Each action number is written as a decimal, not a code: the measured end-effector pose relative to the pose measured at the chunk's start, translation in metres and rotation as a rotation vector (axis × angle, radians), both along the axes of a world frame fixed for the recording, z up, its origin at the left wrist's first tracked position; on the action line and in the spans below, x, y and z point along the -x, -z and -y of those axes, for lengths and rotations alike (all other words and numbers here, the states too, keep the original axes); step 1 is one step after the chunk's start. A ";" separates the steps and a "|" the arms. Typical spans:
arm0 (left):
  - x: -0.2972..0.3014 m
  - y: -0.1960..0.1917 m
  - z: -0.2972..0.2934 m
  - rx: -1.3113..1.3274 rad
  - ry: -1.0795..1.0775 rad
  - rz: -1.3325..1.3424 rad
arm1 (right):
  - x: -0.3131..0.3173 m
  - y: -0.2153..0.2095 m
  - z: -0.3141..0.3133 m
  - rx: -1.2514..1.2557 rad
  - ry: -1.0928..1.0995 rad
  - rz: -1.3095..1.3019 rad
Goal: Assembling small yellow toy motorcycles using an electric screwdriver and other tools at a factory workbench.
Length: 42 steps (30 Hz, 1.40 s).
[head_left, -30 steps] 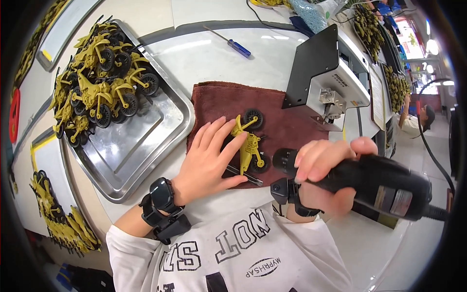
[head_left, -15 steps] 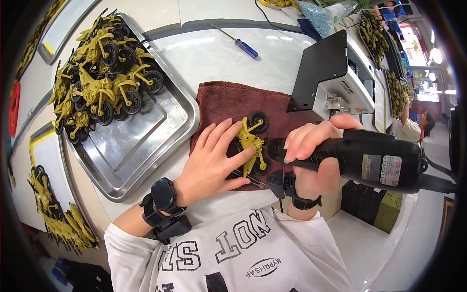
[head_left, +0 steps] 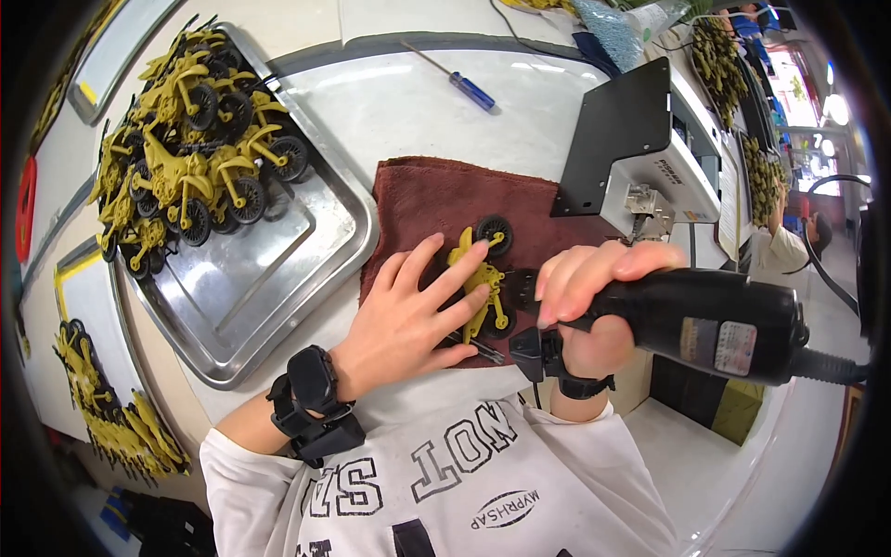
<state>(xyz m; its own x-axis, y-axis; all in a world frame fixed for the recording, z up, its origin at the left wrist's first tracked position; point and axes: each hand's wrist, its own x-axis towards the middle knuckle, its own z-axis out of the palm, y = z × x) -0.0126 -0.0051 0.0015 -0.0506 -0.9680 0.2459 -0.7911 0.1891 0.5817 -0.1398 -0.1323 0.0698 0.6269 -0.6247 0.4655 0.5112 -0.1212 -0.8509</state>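
Near the centre of the frame a yellow toy motorcycle (head_left: 483, 278) with black wheels lies on a dark red cloth (head_left: 436, 200). The left hand (head_left: 413, 316) presses flat on it, fingers spread – pinning it, not gripping. At centre right, the right hand (head_left: 585, 306) wraps closed around a black electric screwdriver (head_left: 715, 325), its front end just beside the toy. At upper left a steel tray (head_left: 278, 278) holds a heap of matching motorcycles (head_left: 190, 172). Toward the top, a blue-handled screwdriver (head_left: 464, 85) lies on the table – well apart from both hands.
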 end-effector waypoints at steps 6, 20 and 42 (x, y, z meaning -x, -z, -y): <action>0.002 -0.002 -0.001 0.001 -0.022 0.064 | 0.003 -0.003 0.009 0.192 -0.007 -0.155; 0.002 -0.001 -0.003 -0.014 -0.027 0.030 | 0.037 -0.061 0.078 0.252 0.716 -0.104; 0.000 -0.003 -0.001 0.005 -0.003 -0.015 | 0.054 -0.072 0.084 0.188 0.760 0.022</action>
